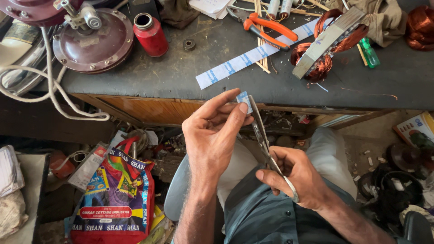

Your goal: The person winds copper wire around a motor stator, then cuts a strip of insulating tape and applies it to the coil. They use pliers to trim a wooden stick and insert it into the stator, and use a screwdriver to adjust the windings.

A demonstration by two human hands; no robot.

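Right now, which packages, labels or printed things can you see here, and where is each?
Printed bag: on the floor at lower left, upright, red, blue and yellow.
Long paper strip: lying aslant on the dark bench, white with blue marks.
Small paper piece: pinched in the left hand, white and blue, at the scissors held by the right hand.
Printed booklet: floor at right edge, colourful.

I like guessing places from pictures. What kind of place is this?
Probably a small repair workshop for electric motors or fans. On the worn workbench lie copper wire coils, orange pliers and a maroon motor housing.
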